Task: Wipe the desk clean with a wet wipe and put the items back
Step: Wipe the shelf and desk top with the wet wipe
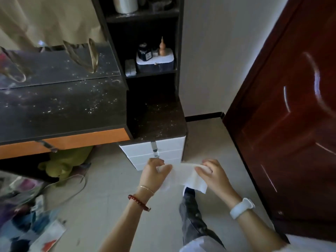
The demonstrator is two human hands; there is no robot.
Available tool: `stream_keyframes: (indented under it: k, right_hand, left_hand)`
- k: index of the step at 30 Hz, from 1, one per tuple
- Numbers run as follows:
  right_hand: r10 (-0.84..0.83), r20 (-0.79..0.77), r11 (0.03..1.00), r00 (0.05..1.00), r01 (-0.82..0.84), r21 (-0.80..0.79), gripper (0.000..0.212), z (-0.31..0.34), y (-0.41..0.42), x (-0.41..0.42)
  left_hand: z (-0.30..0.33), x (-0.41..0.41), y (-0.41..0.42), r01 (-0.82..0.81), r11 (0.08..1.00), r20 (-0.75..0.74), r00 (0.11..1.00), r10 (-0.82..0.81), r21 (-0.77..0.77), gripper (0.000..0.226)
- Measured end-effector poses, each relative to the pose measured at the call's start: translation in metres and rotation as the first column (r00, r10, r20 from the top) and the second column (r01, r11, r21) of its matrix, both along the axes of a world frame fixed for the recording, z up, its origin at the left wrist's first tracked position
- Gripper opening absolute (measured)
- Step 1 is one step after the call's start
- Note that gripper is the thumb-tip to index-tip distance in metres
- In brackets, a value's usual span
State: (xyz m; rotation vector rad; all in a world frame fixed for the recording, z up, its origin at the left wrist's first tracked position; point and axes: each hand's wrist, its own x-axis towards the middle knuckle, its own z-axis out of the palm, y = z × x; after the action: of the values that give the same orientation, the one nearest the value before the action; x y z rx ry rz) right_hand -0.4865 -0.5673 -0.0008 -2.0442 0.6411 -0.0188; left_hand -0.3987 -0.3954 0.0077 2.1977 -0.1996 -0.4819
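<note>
Both hands out front above the floor, stretching a white wet wipe [183, 176] between them. Left hand [154, 172], fingers curled, pinching one end; right hand [211, 174] pinching the other between thumb and fingers. Beyond, dark dusty tabletop [60, 104], speckled with pale crumbs, well apart from the wipe. White drawer unit [154, 151] just behind the hands. Perfume bottle [145, 52] up on the shelf.
</note>
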Motion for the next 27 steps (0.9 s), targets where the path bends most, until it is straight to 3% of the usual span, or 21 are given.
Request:
stream_keyframes:
  k: [2, 3, 5, 6, 7, 10, 12, 14, 15, 17, 19, 22, 25, 27]
  right_hand:
    - [-0.163, -0.039, 0.972, 0.986, 0.168, 0.164, 0.024, -0.008, -0.007, 0.038]
    - [-0.243, -0.083, 0.914, 0.967, 0.257, 0.313, 0.025, -0.012, -0.011, 0.058]
    - [-0.302, -0.196, 0.670, 0.933, 0.353, 0.653, 0.019, -0.023, -0.018, 0.101]
    - [-0.281, -0.244, 0.534, 0.928, 0.363, 0.764, 0.024, -0.029, -0.024, 0.121]
    - [-0.223, -0.271, 0.472, 0.936, 0.347, 0.811, 0.031, -0.035, -0.034, 0.138]
    - [-0.173, -0.312, 0.499, 0.934, 0.356, 0.790, 0.027, -0.052, -0.057, 0.184]
    - [-0.267, -0.323, 0.610, 0.908, 0.419, 0.673, 0.020, -0.072, -0.075, 0.213]
    - [-0.317, -0.223, 0.848, 0.922, 0.381, 0.368, 0.023, -0.091, -0.094, 0.244]
    - [-0.263, -0.178, 0.940, 0.948, 0.293, 0.175, 0.026, -0.101, -0.102, 0.258]
    - [-0.087, -0.100, 0.990, 0.991, 0.075, -0.122, 0.032, -0.121, -0.111, 0.286]
    - [0.084, -0.065, 0.932, 0.994, -0.101, -0.348, 0.038, -0.146, -0.111, 0.311]
    - [0.387, -0.163, 0.732, 0.908, -0.410, -0.545, 0.045, -0.194, -0.095, 0.323]
    - [0.651, -0.241, 0.518, 0.720, -0.653, -0.553, 0.049, -0.233, -0.070, 0.282]
    - [0.809, -0.263, 0.324, 0.525, -0.773, -0.546, 0.052, -0.241, -0.066, 0.258]
  left_hand:
    - [-0.007, 0.021, -0.019, -0.060, 0.997, 0.038, 0.997, 0.061, -0.041, 0.015]
    - [-0.011, 0.031, -0.030, -0.062, 0.996, 0.038, 0.997, 0.064, -0.057, 0.014]
    - [-0.019, 0.056, -0.055, -0.016, 0.997, 0.012, 1.000, 0.017, -0.080, 0.009]
    - [-0.026, 0.070, -0.067, 0.038, 0.996, -0.010, 0.999, -0.039, -0.082, 0.011]
    - [-0.032, 0.082, -0.078, 0.125, 0.989, -0.044, 0.991, -0.129, -0.073, 0.021]
    - [-0.048, 0.116, -0.102, 0.332, 0.940, -0.158, 0.926, -0.342, -0.083, 0.037]
    - [-0.062, 0.136, -0.111, 0.261, 0.962, -0.177, 0.946, -0.273, -0.084, 0.045]
    - [-0.082, 0.157, -0.111, 0.081, 0.997, -0.154, 0.985, -0.081, -0.002, 0.039]
    - [-0.096, 0.167, -0.107, 0.011, 0.997, -0.135, 0.991, 0.000, 0.080, 0.032]
    - [-0.128, 0.186, -0.094, -0.064, 0.963, -0.090, 0.992, 0.090, 0.263, 0.031]
    - [-0.156, 0.203, -0.079, -0.079, 0.907, -0.073, 0.990, 0.120, 0.413, 0.037]
    - [-0.189, 0.225, -0.062, -0.063, 0.842, -0.005, 0.997, 0.078, 0.536, 0.046]
    - [-0.212, 0.232, -0.050, -0.044, 0.816, 0.072, 0.997, 0.003, 0.577, 0.049]
    - [-0.224, 0.233, -0.045, -0.031, 0.794, 0.089, 0.996, -0.030, 0.607, 0.047]
